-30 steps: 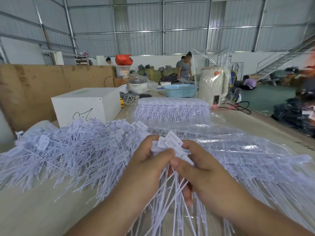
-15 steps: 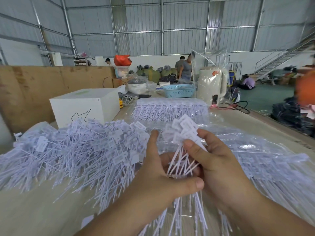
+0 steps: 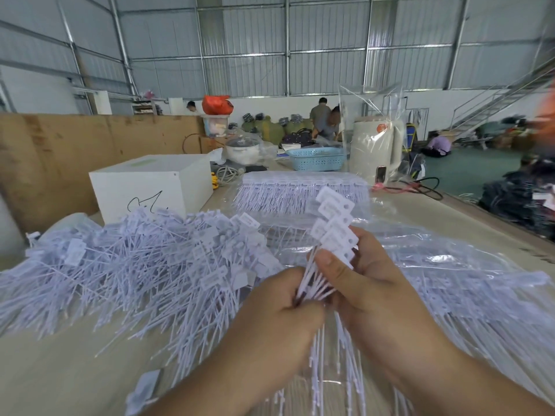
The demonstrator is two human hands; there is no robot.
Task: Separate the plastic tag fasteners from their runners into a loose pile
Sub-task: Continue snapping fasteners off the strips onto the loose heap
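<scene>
Fasteners [image 3: 333, 223] stand upright, heads above the right hand [image 3: 372, 283] pinching them; left hand [image 3: 282, 307] grips their stems just below.

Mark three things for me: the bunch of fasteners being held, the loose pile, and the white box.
bunch of fasteners [image 3: 333, 232], head view, on the fanned flat tag heads.
loose pile [image 3: 144, 265], head view, middle of the heap on the left.
white box [image 3: 141, 193], head view, on its front face.
</scene>
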